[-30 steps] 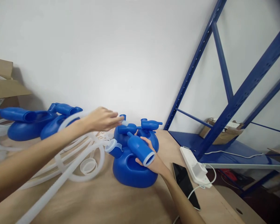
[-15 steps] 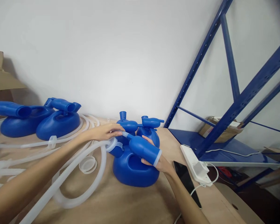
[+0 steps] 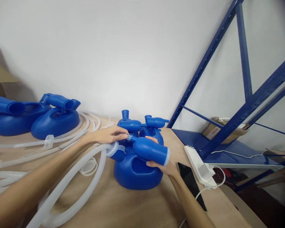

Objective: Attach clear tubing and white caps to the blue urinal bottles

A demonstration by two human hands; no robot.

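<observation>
A blue urinal bottle (image 3: 137,177) with a carry handle stands on the table, its mouth tilted left with a translucent cap (image 3: 112,148) on it. Above the handle, my right hand (image 3: 165,166) wraps around a blue funnel cup (image 3: 150,148) from behind and below. The cup's wide end has a pale rim and faces right; its narrow spout points left. At that spout, my left hand (image 3: 111,134) pinches a translucent end piece (image 3: 129,137). A translucent ribbed hose (image 3: 80,166) runs from the cap toward the lower left.
Two blue bottles (image 3: 57,122) stand at left among coiled hoses (image 3: 90,122); two more (image 3: 153,131) stand behind my hands. Loose translucent rings (image 3: 89,166) lie nearby. At right are a phone (image 3: 192,183), a power strip (image 3: 199,167) with a plugged charger, and a blue metal rack (image 3: 209,136).
The camera view has shifted slightly. Both hands keep their grips, with the cup a little farther right and more level. The hose loop has sagged lower toward the front.
</observation>
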